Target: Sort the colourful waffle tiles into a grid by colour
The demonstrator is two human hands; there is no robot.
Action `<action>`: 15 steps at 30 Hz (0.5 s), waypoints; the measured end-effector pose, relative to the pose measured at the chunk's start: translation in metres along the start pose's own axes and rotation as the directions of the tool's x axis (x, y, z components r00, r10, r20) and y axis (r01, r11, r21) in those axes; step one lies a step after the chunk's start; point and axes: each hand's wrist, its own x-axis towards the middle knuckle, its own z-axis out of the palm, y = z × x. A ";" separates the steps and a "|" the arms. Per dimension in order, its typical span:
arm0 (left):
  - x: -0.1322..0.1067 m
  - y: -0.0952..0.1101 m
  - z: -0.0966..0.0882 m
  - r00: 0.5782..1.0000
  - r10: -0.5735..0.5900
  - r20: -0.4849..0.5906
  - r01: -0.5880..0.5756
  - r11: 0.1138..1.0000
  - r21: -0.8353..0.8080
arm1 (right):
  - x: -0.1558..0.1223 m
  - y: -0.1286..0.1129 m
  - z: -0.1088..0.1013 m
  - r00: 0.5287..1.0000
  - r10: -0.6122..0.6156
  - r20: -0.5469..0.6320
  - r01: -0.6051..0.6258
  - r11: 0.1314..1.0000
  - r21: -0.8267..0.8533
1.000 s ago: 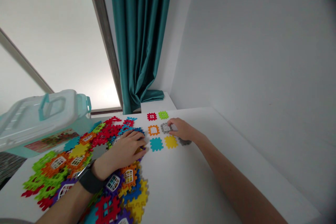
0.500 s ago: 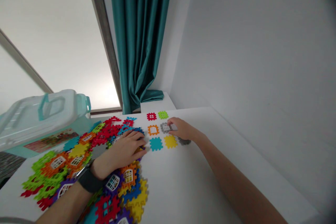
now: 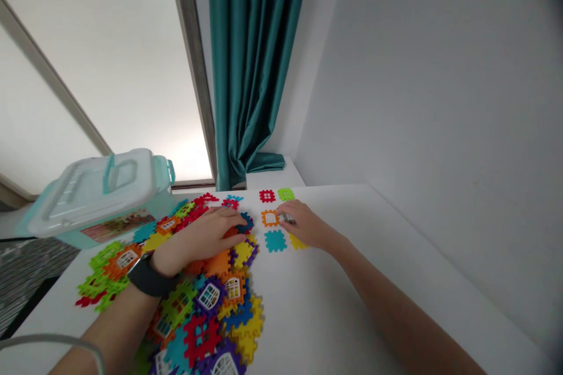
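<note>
My right hand [image 3: 305, 224] is closed on a grey puzzle tile [image 3: 288, 218] with a window, fingertips gripping it just right of an orange window tile [image 3: 270, 218]. Partly under this hand is a yellow tile [image 3: 298, 242], beside a turquoise tile [image 3: 275, 241]. Behind them lie a red window tile [image 3: 267, 195] and a lime green tile [image 3: 285, 194]. My left hand [image 3: 211, 237], with a dark watch on its wrist, rests fingers apart on a pile of colourful notched tiles. Its fingertips are near a blue tile [image 3: 246, 222].
A turquoise box with a clear lid [image 3: 97, 187] stands at the left back of the white table [image 3: 316, 316]. The pile spreads below my left arm, with a purple window tile [image 3: 210, 296] in it. A grey wall [image 3: 440, 99] borders the right; a green curtain [image 3: 255, 58] hangs behind.
The view has swung left, so things sit further right in it. My right hand now covers more of the grey window tile and the yellow one; the dark grey tile beside them is hidden.
</note>
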 end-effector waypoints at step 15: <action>-0.011 -0.024 0.002 0.992 -0.123 -0.023 0.124 0.990 0.072 | 0.051 -0.047 0.034 0.980 -0.169 0.109 0.181 0.977 -0.116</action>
